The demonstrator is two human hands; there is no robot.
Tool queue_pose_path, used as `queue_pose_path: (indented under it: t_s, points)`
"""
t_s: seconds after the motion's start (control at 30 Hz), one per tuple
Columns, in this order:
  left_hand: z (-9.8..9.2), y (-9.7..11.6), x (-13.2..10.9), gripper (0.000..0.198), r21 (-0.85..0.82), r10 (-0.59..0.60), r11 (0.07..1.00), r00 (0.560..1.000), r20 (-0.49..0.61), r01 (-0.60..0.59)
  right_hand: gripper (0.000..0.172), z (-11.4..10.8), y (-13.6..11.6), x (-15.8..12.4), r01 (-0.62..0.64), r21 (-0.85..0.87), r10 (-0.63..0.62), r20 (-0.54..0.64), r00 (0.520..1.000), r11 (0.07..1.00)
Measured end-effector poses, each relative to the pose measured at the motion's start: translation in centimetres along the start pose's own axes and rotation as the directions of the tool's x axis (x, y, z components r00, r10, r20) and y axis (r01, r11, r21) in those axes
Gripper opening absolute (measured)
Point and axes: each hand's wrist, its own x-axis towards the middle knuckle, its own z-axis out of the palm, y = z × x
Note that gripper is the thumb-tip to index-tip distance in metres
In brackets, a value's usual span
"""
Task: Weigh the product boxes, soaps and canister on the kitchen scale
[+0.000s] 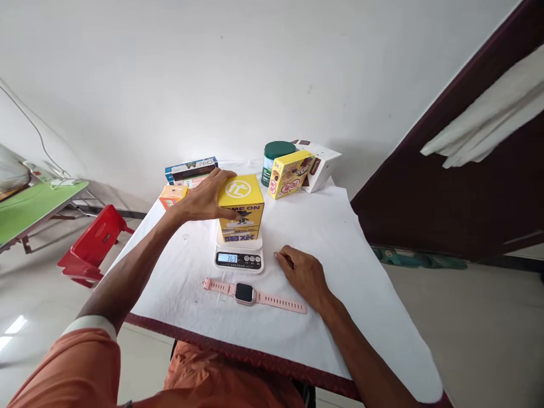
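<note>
A tall yellow box [241,205] stands upright on a white digital kitchen scale [221,243], whose lit display seems to read 363. My left hand [209,195] grips the box from its left side, thumb across the front and fingers behind the top edge. Fingers curled in, my right hand [304,273] rests on the cloth to the right of the scale, apart from it; I see nothing in it. In front of the scale lies a smartwatch [245,293] with a pink strap stretched out flat.
Behind on the right stand a green-lidded canister [278,150], a yellow snack box [291,174] and a white carton [325,164]. Back left are a blue box [191,168] and an orange box [173,195]. A red chair [96,241] is beside the white-clothed table [331,226].
</note>
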Motion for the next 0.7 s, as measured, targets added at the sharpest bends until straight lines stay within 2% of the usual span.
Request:
queue_pose_path:
  t_s: [0.13, 0.2, 0.33, 0.43, 0.53, 0.7]
  points:
    - [0.2, -0.9, 0.0, 0.115, -0.064, -0.02, 0.998, 0.999, 0.024, 0.022, 0.038, -0.1, 0.0, -0.1, 0.0, 0.011, 0.0, 0.023, 1.0, 1.0]
    - [-0.1, -1.3, -0.6, 0.122, -0.14, -0.013, 0.99, 1.0, -0.019, 0.01, 0.038, -0.2, -0.1, -0.1, 0.0, 0.013, 0.0, 0.019, 1.0, 1.0]
    - [-1.2, -1.9, -2.5, 0.109, -0.303, -0.031, 0.952, 0.978, -0.208, -0.035, 0.037, -0.2, -0.2, -0.1, -0.002, 0.011, 0.002, 0.015, 1.0, 1.0]
    - [-1.4, -2.3, -3.5, 0.106, -0.314, -0.079, 0.949, 0.955, -0.287, -0.016, 0.037, -0.3, -0.3, 0.0, -0.016, 0.009, 0.016, 0.02, 1.0, 1.0]
    - [-0.5, -2.7, -3.6, 0.109, -0.313, -0.096, 0.95, 0.955, -0.281, 0.003, 0.037, -0.3, -0.4, 0.0, -0.023, 0.006, 0.023, 0.028, 0.999, 1.0]
    - [2.6, -3.0, -2.5, 0.12, -0.342, -0.054, 0.939, 0.972, -0.227, -0.027, 0.038, -0.4, -0.5, 0.0, -0.024, -0.003, 0.024, 0.027, 0.999, 1.0]
